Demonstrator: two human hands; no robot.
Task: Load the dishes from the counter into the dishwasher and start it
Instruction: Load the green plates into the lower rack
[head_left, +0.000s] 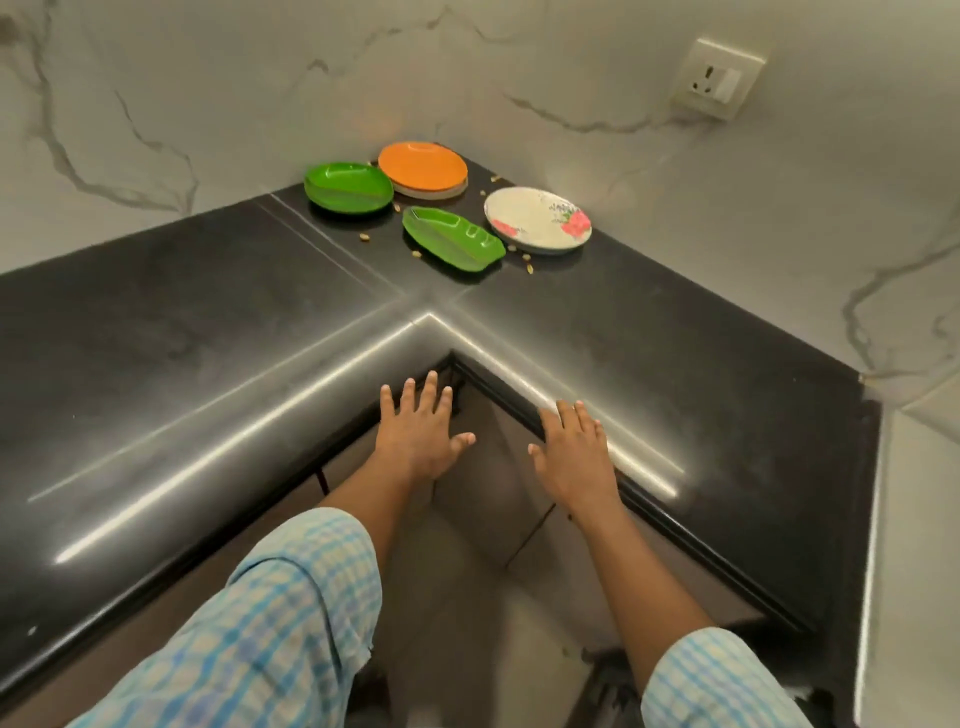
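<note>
My left hand (421, 436) is spread flat, fingers straight and apart, holding nothing, its fingertips at the inner corner of the black counter (208, 322). My right hand (574, 457) is spread the same way, with its fingers over the front edge of the counter's right-hand run. I cannot tell whether either hand touches the stone.

The dishes sit well apart from my hands, in the far corner against the marbled wall (208, 104). An orange plate (422, 165) lies deepest in the corner on top of a beige plate (431, 193). A round green divided plate (347, 188) is just beside them, toward the left back edge. A green leaf-shaped dish (452, 238) lies nearest me, and a white flowered plate (537, 219) is just beside it on the right.

Small nut shells (364, 238) lie scattered between and around the dishes. A wall socket (717, 78) sits above the right-hand run.
</note>
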